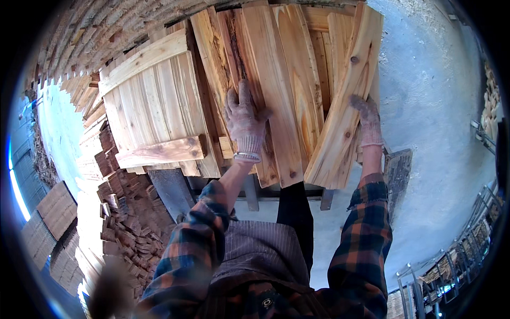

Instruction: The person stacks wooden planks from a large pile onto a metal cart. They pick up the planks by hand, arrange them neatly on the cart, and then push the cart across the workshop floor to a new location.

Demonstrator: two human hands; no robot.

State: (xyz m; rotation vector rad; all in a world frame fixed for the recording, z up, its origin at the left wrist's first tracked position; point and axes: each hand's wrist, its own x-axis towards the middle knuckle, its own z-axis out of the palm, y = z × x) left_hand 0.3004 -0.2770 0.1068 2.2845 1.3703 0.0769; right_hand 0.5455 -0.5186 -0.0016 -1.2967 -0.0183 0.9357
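A plank panel [151, 98] lies left of the boards [273, 90] — stacked wood [101, 29] behind, the slanting board [341, 103] at right

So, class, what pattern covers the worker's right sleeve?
Plaid, dark blue and orange-brown: the right sleeve shows it in the head view.

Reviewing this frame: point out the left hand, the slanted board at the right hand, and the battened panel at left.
Left hand [247, 118]: head view, back of the glove.
Slanted board [341, 109]: head view, middle of its upper face.
Battened panel [154, 101]: head view, planks between its two battens.
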